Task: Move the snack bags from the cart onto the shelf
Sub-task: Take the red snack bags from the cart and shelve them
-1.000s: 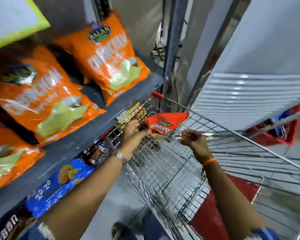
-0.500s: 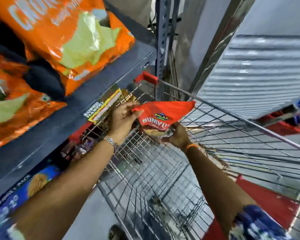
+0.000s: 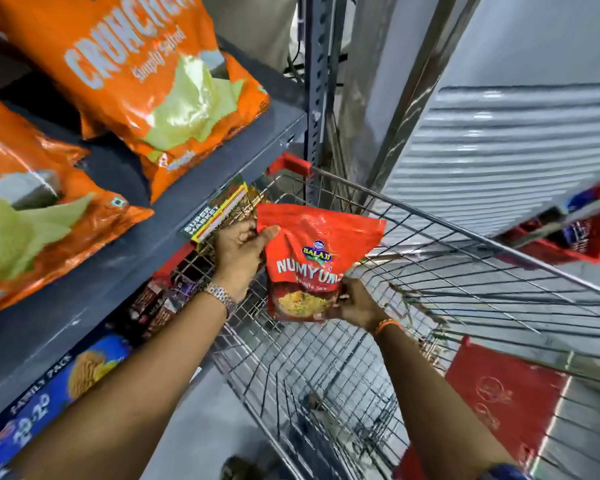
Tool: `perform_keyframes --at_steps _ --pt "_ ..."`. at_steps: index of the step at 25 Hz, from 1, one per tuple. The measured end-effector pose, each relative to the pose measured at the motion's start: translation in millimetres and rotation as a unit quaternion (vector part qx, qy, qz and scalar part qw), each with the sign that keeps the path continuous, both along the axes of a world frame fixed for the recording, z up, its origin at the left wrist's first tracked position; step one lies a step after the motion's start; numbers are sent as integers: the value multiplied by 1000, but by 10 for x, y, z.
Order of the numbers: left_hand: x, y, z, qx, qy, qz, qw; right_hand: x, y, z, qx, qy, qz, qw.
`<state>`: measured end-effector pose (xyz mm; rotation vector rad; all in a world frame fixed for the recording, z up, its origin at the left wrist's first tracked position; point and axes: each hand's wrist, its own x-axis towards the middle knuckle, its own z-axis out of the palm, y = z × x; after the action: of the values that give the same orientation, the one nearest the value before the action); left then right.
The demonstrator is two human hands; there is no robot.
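Observation:
A red snack bag (image 3: 312, 258) marked NUMYUM hangs upright above the wire cart (image 3: 430, 258). My left hand (image 3: 238, 252) pinches its upper left edge and also holds a brown and yellow packet (image 3: 229, 211) behind it. My right hand (image 3: 355, 303) grips the red bag's lower right corner. The grey shelf (image 3: 174, 209) runs along the left, level with my left hand, with large orange chip bags (image 3: 146, 71) lying on it.
Blue biscuit packs (image 3: 66, 379) and dark packets (image 3: 156, 306) fill the shelf below. A steel upright (image 3: 317, 81) stands at the shelf's end. A red basket (image 3: 561, 237) sits at right beside a corrugated shutter (image 3: 499, 150).
Both hands have lifted the red bag out of the cart and turned it upright. My right hand has taken hold of its lower corner.

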<state>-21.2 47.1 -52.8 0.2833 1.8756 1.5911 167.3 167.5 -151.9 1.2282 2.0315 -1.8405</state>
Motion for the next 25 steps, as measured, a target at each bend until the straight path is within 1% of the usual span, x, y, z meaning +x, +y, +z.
perform_keyframes --at_steps 1,2,4,6,8,10,12,14,18,21,23,25 --pt "42 -35 63 1 14 -2 1000 125 -79 55 -12 -13 -4 1000" --pt "88 -72 140 4 24 -7 1000 238 -137 113 -33 8 -13 999" --pt "176 -152 316 13 38 -24 999 484 -237 321 -24 27 34 999" --pt "265 -222 516 28 52 -39 998 643 -276 497 -19 50 33 998" --pt "379 -281 750 49 70 -43 995 812 -346 823 -32 59 36 997" --pt "477 -329 1003 75 87 -34 993 946 -401 1147 -46 94 40 994" --pt "577 -370 1374 104 97 -20 990 1069 -477 1566 -49 120 44 991" --pt "666 -434 1771 131 126 -12 983 1159 -559 2007 -38 147 54 987" --pt "810 -815 2526 161 233 -2 959 1199 -867 2770 7 168 108 980" --pt "757 -1242 3062 172 297 35 939 1075 -1171 3231 75 169 141 973" --pt "693 -1504 3380 190 329 60 923 950 -1352 3552 75 201 165 963" --pt "631 -1880 3800 211 379 99 896 749 -1631 3951 69 237 197 949"
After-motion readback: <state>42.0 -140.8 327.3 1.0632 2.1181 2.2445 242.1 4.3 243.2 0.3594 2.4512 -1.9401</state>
